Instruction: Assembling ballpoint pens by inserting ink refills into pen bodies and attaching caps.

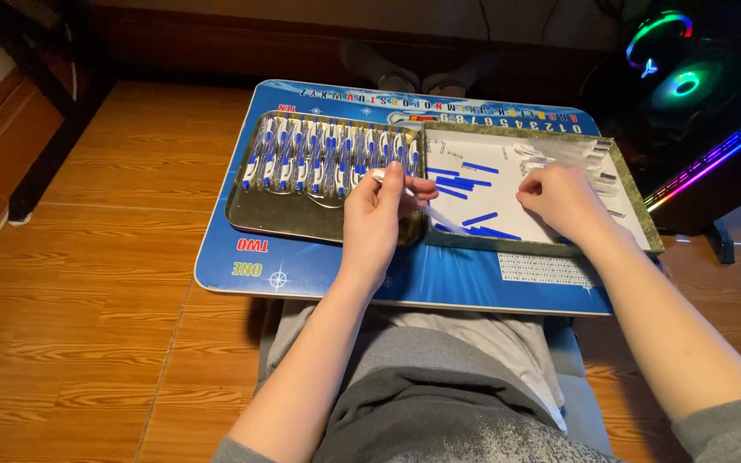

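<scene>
My left hand (pixel 376 216) holds a clear pen barrel (pixel 418 200) over the seam between two trays. My right hand (pixel 563 199) rests with curled fingers on the white sheet in the right tray (pixel 636 214), touching small parts there. Loose blue pen pieces (pixel 469 182) lie on that sheet between my hands. The left metal tray (pixel 276 214) holds a row of several assembled blue and white pens (pixel 328 154).
Both trays sit on a blue lap table (pixel 302 266) over my legs. Clear pen parts (pixel 572 153) lie at the right tray's far side. A computer case with glowing coloured fans (pixel 688 77) stands at the far right. Wooden floor surrounds the table.
</scene>
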